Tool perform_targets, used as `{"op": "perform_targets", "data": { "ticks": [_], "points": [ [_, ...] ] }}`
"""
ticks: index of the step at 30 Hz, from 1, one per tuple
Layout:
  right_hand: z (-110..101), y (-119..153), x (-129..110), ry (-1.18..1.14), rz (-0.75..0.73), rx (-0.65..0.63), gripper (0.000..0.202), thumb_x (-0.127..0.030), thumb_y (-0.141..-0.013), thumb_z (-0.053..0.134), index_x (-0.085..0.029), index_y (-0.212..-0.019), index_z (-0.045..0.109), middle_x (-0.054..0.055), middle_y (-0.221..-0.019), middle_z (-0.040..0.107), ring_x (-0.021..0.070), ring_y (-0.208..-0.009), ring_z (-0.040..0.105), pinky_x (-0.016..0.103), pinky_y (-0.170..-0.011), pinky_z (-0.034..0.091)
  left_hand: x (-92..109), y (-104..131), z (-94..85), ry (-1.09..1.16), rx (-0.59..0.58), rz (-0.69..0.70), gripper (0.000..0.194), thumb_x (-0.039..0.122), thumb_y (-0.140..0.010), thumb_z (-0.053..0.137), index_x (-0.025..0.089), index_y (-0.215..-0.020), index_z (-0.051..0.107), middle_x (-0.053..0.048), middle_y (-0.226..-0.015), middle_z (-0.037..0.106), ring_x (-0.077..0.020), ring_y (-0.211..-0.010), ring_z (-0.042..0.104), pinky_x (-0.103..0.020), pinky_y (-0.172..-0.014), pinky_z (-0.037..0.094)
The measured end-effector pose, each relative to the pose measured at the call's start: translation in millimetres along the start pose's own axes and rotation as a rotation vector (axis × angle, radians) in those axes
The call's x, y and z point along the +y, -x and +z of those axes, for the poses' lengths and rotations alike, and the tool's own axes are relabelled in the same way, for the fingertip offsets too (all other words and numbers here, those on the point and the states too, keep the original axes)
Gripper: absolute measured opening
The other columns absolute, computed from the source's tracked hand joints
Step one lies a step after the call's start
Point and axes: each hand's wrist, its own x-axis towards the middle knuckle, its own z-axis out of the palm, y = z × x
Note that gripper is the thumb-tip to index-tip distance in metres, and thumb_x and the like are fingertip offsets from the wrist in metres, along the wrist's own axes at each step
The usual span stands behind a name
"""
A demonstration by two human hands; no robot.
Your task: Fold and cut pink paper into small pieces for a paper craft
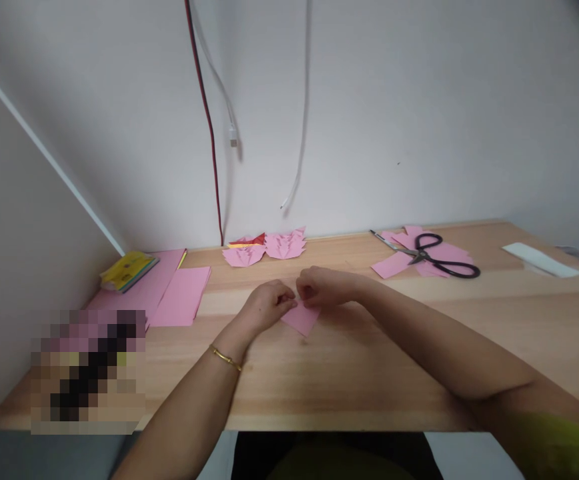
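Both hands work close together on a small piece of pink paper (302, 320) over the middle of the wooden table. Its lower corner points toward me, and its far part is hidden behind my fingers. My left hand (269, 303), with a gold bangle on the wrist, pinches the paper's left side between thumb and fingers. From the right, my right hand (322, 285) has its fingers curled down onto the paper's upper right side. Beyond my hands, two folded pink paper pieces (284, 245) with jagged edges stand near the wall.
Black-handled scissors (422, 255) and a pen (382, 239) lie on pink scraps (389, 265) at the right. A white strip (542, 260) lies farther right. Pink sheets (182, 297) and a yellow packet (128, 270) are at the left. A white cable (305, 120) hangs down the wall.
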Motion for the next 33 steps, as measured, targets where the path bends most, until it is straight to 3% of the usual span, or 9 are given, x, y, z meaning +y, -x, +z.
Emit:
{"op": "perform_targets", "data": {
  "ticks": [7, 11, 15, 19, 23, 29, 33],
  "points": [
    [7, -4, 6, -0.177, -0.079, 0.086, 0.016, -0.024, -0.078, 0.052, -0.018, -0.087, 0.064, 0.001, -0.078, 0.065, 0.0121, -0.067, 0.053, 0.021, -0.058, 0.034, -2, -1, 2.8, 0.038, 0.050, -0.027, 0.011, 0.023, -0.077, 0.058, 0.018, -0.073, 0.066, -0.003, -0.076, 0.062, -0.0146, -0.071, 0.054, -0.026, -0.065, 0.041],
    [7, -6, 5, -0.184, -0.103, 0.144, 0.015, -0.025, -0.079, 0.052, -0.018, -0.079, 0.065, -0.001, -0.071, 0.063, 0.0113, -0.064, 0.052, 0.021, -0.058, 0.033, -4, -2, 1.3, 0.168, 0.080, -0.076, 0.013, 0.024, -0.077, 0.056, 0.017, -0.069, 0.064, -0.003, -0.074, 0.062, -0.0139, -0.069, 0.054, -0.025, -0.063, 0.041],
    [-3, -2, 12, -0.208, -0.073, 0.153, 0.013, -0.023, -0.077, 0.051, -0.017, -0.075, 0.062, -0.001, -0.071, 0.061, 0.0108, -0.063, 0.050, 0.021, -0.058, 0.033, -11, -2, -6.6, 0.306, 0.120, -0.168, 0.019, 0.030, -0.074, 0.060, 0.015, -0.062, 0.061, -0.001, -0.068, 0.062, -0.0123, -0.064, 0.052, -0.024, -0.060, 0.040],
    [-9, 2, 21, -0.307, -0.030, 0.134, 0.017, -0.029, -0.080, 0.049, -0.017, -0.078, 0.061, -0.001, -0.072, 0.059, 0.0108, -0.063, 0.048, 0.021, -0.058, 0.033, -17, -2, -13.4, 0.479, 0.240, -0.327, 0.024, 0.038, -0.069, 0.067, 0.014, -0.067, 0.064, -0.001, -0.068, 0.063, -0.0115, -0.061, 0.052, -0.023, -0.058, 0.039],
    [-10, 4, 19, -0.362, -0.019, 0.071, 0.019, -0.032, -0.081, 0.049, -0.017, -0.080, 0.061, -0.001, -0.073, 0.058, 0.0105, -0.064, 0.047, 0.021, -0.057, 0.033, -15, -3, -14.1, 0.695, 0.327, -0.438, 0.029, 0.042, -0.064, 0.071, 0.014, -0.067, 0.064, 0.002, -0.055, 0.056, -0.0087, -0.050, 0.044, -0.022, -0.050, 0.034],
    [-13, 6, 17, -0.383, -0.022, 0.003, 0.018, -0.034, -0.079, 0.052, -0.017, -0.079, 0.060, -0.002, -0.070, 0.056, 0.0098, -0.062, 0.045, 0.020, -0.055, 0.032, -10, -4, -12.1, 0.818, 0.378, -0.435, 0.031, 0.041, -0.061, 0.074, 0.015, -0.057, 0.059, 0.004, -0.049, 0.049, -0.0075, -0.048, 0.041, -0.022, -0.049, 0.032],
    [-10, 5, 23, -0.464, 0.011, 0.054, 0.019, -0.034, -0.079, 0.053, -0.017, -0.078, 0.060, -0.003, -0.067, 0.053, 0.0087, -0.058, 0.043, 0.020, -0.054, 0.030, -12, -5, -9.6, 0.862, 0.415, -0.358, 0.035, 0.043, -0.068, 0.070, 0.014, -0.056, 0.055, 0.003, -0.052, 0.049, -0.0071, -0.051, 0.043, -0.022, -0.053, 0.034]
  ]
}}
